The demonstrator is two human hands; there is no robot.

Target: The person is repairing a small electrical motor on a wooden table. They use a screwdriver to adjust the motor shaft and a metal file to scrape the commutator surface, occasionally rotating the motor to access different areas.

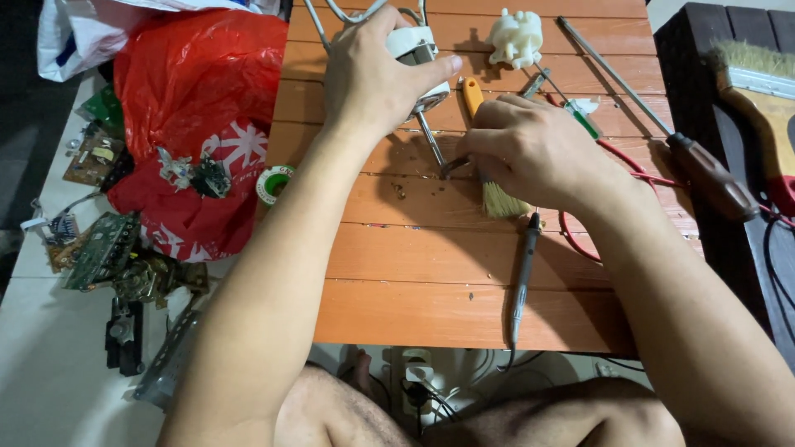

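My left hand grips a white fan motor housing with a metal shaft sticking out toward me, over an orange slatted wooden table. My right hand is closed on a small dark tool whose tip meets the end of the shaft. A paintbrush with an orange handle and pale bristles lies under my right hand. Wire guard bars rise behind the motor.
A white plastic gear case, a long screwdriver with a brown handle, red wire and a probe pen lie on the table. Left are a red plastic bag, a solder reel and circuit boards. A wide brush sits right.
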